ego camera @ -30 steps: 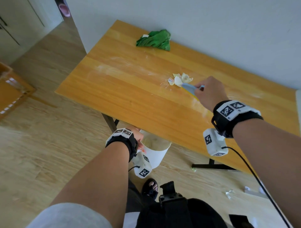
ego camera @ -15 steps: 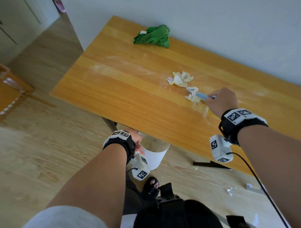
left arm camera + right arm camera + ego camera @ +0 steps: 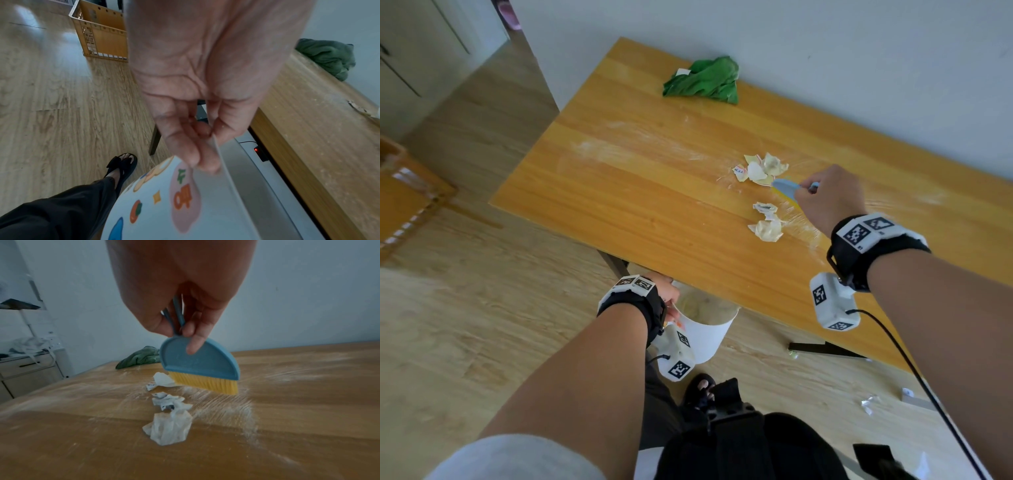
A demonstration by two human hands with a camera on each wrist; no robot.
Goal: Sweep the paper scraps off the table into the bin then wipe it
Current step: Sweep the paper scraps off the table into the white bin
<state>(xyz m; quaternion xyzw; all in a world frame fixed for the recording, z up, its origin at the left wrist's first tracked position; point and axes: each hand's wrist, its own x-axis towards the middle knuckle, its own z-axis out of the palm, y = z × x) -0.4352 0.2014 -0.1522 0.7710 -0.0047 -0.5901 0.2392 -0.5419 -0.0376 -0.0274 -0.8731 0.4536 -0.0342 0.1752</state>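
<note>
My right hand (image 3: 825, 197) (image 3: 180, 318) grips the handle of a small blue brush (image 3: 786, 188) (image 3: 199, 360) with yellow bristles, set down just behind the far cluster of paper scraps (image 3: 760, 168) (image 3: 162, 380). A nearer cluster of crumpled scraps (image 3: 767, 221) (image 3: 167, 418) lies closer to the table's front edge. My left hand (image 3: 669, 294) (image 3: 205, 129) pinches the rim of a white bin (image 3: 709, 329) (image 3: 185, 203) held below the wooden table's (image 3: 637, 192) near edge. A green cloth (image 3: 703, 82) (image 3: 139, 357) (image 3: 327, 56) lies crumpled at the far side.
White dust streaks the tabletop. A wooden crate (image 3: 404, 192) (image 3: 100, 34) stands on the floor to the left. Scraps of paper (image 3: 869, 404) lie on the floor at the right, near the table's black foot (image 3: 825, 347). My sandalled foot (image 3: 123, 162) is beside the bin.
The brush swept one clump of scraps toward the near edge, then went back up to the far cluster. The left hand kept holding the bin under the edge.
</note>
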